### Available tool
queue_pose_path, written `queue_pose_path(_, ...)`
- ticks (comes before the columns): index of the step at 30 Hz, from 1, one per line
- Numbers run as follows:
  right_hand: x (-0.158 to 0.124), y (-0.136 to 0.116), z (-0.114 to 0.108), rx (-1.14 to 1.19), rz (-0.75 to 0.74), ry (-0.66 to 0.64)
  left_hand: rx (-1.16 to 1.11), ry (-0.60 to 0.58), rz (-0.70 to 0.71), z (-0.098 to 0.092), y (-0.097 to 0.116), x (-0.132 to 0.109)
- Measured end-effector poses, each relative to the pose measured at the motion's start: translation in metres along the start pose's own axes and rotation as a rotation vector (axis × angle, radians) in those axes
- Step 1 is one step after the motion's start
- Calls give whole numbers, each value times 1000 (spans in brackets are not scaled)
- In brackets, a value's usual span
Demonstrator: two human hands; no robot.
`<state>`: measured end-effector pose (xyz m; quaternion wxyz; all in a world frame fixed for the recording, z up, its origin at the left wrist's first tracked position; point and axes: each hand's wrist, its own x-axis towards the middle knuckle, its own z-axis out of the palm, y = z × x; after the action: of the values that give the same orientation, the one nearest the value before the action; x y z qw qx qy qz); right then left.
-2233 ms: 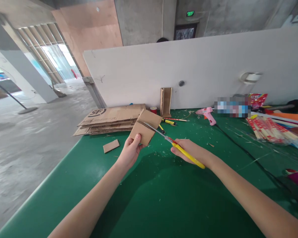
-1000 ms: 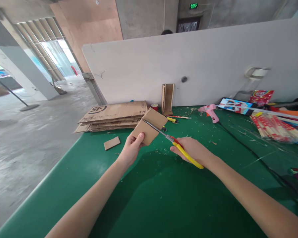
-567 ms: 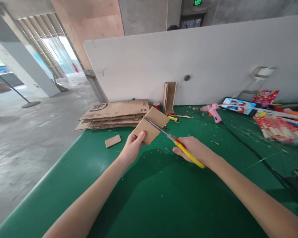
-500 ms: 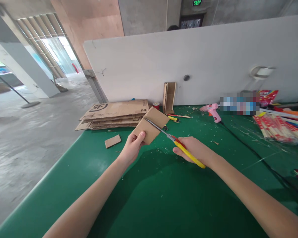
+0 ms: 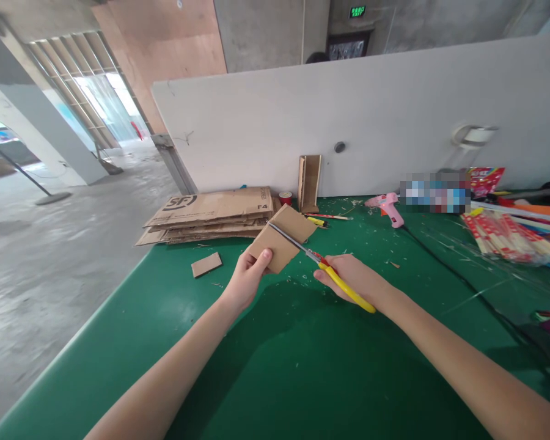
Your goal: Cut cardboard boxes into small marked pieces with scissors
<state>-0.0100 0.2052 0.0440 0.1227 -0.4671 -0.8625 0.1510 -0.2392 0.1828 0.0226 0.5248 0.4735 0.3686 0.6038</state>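
Note:
A rectangular piece of cardboard (image 5: pixel 279 249) is pinched between the thumb and fingers of my left hand (image 5: pixel 252 275), held tilted above the green table. My right hand (image 5: pixel 352 275) grips scissors (image 5: pixel 343 287) with yellow and red handles. Their blades lie across the cardboard from its right edge, pointing up and left, with the tip near its upper left edge. Part of the lower blade is hidden by the cardboard. A small cut cardboard rectangle (image 5: pixel 206 264) rests on the table, left of my left hand.
Flattened cardboard boxes (image 5: pixel 211 205) are stacked at the back left. Behind my hands stand a cardboard channel (image 5: pixel 309 183) and a red spool (image 5: pixel 285 197), near a yellow cutter (image 5: pixel 318 221). A pink glue gun (image 5: pixel 388 208), its cable, and packs of sticks (image 5: pixel 513 235) lie right.
The view has shifted slightly. The cardboard lies a bit further over the scissor blades, which look more closed together; both hands keep their holds.

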Motion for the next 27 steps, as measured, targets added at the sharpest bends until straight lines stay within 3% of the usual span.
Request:
queue_pose_path(19, 0, -2, 4, -50, -43, 71, -49, -19, -12, -5, 1, 3)
queue_pose_path(27, 0, 1, 4, -118, -6, 41, -54, -12, -21, -5, 1, 2)
